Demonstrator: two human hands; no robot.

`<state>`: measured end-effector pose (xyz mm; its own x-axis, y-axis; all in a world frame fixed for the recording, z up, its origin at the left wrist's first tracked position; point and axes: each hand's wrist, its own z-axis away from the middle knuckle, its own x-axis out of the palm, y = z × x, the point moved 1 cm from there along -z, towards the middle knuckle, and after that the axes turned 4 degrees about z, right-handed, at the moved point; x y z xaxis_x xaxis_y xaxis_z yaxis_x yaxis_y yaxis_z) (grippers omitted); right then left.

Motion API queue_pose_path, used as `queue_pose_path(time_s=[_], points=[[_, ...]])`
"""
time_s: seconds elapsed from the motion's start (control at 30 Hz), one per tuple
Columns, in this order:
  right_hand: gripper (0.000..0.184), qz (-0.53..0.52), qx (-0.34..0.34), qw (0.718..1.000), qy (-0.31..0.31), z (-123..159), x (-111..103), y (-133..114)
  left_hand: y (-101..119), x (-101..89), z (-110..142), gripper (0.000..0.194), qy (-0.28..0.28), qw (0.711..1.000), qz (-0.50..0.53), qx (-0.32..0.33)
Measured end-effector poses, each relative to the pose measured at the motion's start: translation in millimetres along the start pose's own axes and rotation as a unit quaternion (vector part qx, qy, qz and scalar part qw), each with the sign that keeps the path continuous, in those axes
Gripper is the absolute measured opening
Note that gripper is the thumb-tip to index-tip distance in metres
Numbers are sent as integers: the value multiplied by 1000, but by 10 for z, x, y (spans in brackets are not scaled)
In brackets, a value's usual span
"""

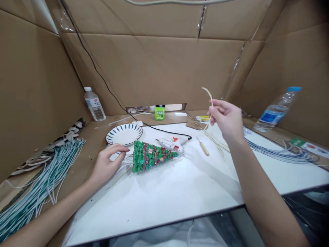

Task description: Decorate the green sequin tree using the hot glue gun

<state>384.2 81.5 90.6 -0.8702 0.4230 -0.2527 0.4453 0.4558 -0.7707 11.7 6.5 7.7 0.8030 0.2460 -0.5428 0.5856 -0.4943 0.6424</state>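
My right hand (226,120) is raised above the white board, fingers pinched on a thin pale straw (209,97) that curls over at its top. My left hand (108,164) rests low on the board's left part, fingers curled beside the wide base of a green sequinned cone tree (151,156) lying on its side; thin wires stick out near its fingertips. A white glue gun (172,143) lies just behind the tree's tip. A small awl with a wooden handle (203,146) lies to the right of the gun.
A blue-striped white plate (124,133) sits behind my left hand. Bundles of white and green cords (43,181) lie at left, more cords (277,151) at right. Water bottles stand at back left (94,104) and right (276,109). Cardboard walls (159,68) enclose the white board (180,192).
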Motion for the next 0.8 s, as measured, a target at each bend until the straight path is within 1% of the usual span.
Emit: queue_pose_path(time_s=[0.03, 0.07, 0.13, 0.17, 0.27, 0.37, 0.5, 0.8], points=[[30, -81, 6, 997, -18, 55, 32, -87, 23, 10, 9, 13, -4, 1000, 3, 2], [25, -146, 28, 988, -45, 114, 74, -161, 46, 23, 18, 12, -12, 1000, 7, 6], [21, -240, 64, 963, -108, 235, 181, -266, 90, 50, 34, 11, -36, 999, 14, 14], [21, -271, 83, 949, -140, 295, 243, -295, 111, 62, 40, 11, -48, 998, 18, 23], [22, -310, 125, 917, -216, 468, 436, -311, 159, 100, 55, 14, -108, 993, 28, 43], [26, -306, 140, 906, -256, 612, 586, -293, 181, 120, 65, 18, -141, 988, 36, 53], [28, -265, 127, 918, -265, 715, 663, -290, 183, 124, 76, 20, -158, 985, 37, 58], [29, -221, 82, 947, -220, 761, 616, -325, 194, 132, 77, 19, -153, 986, 28, 54]])
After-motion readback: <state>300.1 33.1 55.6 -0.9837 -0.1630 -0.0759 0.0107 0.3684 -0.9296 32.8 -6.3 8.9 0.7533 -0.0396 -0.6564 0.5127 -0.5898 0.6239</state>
